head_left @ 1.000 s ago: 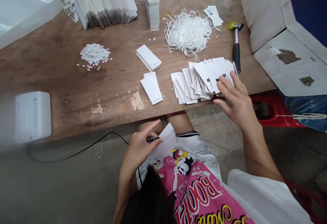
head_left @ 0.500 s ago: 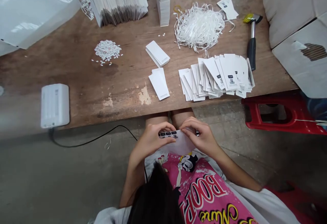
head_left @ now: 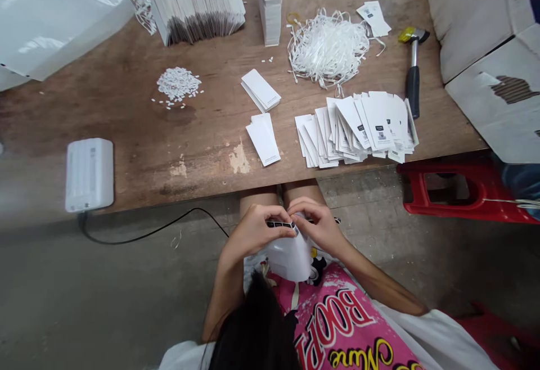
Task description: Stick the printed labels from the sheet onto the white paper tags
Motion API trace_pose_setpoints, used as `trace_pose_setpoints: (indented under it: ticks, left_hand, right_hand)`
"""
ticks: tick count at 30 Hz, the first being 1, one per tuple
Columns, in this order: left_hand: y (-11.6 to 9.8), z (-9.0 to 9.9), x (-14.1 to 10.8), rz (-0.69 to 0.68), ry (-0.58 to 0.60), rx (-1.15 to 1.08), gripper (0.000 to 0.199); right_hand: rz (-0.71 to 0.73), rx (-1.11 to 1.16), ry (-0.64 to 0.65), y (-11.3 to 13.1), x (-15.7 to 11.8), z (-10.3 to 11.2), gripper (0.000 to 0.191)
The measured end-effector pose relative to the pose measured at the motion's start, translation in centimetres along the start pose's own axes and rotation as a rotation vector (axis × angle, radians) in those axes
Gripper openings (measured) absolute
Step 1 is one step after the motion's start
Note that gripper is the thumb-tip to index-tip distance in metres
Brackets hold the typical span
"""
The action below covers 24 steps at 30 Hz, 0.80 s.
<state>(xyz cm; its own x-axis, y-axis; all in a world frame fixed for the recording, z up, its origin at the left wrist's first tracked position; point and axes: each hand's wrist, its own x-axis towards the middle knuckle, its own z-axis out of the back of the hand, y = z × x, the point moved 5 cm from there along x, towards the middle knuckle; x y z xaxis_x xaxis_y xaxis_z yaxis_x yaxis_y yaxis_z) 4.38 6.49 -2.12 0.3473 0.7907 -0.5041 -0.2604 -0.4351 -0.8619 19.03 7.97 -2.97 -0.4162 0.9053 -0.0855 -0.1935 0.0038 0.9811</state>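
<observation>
Drawing closer since the last view, the left hand (head_left: 257, 230) and right hand (head_left: 320, 226) are pinching a white card tag (head_left: 289, 257) above the pink printed shirt (head_left: 337, 316), fingers (head_left: 304, 207) narrow on its top edge; I'm watching for a slip creasing it.

Table edge (head_left: 169, 195) beyond left hand (head_left: 257, 232) and right hand (head_left: 318, 225), tag pile (head_left: 358, 131) right, cable (head_left: 152, 234) left

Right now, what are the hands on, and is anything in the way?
Left hand, right hand pinching a curled white card. Wooden table edge beyond, not touching.
</observation>
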Motion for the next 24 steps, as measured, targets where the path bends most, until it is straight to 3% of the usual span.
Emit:
trace_pose_setpoints:
  ticks: [3,6,10,15,24]
  left_hand:
    - [0.4,-0.1,0.1,0.048,0.027,-0.105,0.019]
    - [0.9,-0.4,0.3,0.088,0.096,-0.268,0.028]
    - [2.1,-1.4,0.7,0.143,0.238,-0.51,0.041]
    - [3.6,-2.9,1.1,0.163,0.355,-0.56,0.051]
    - [4.9,-3.3,0.9,0.176,0.376,-0.583,0.059]
  right_hand:
    - [0.26,-0.071,-0.038,1.9,-0.2,0.5,0.016]
    - [0.423,-0.043,0.079,3.3,-0.4,0.6,0.021]
    - [0.398,0.031,0.24,3.2,0.0,0.3,0.018]
    - [0.471,0.076,0.332,2.9,0.7,0.3,0.014]
    - [0.547,-0.062,0.559,4.5,1.7,-0.5,0.009]
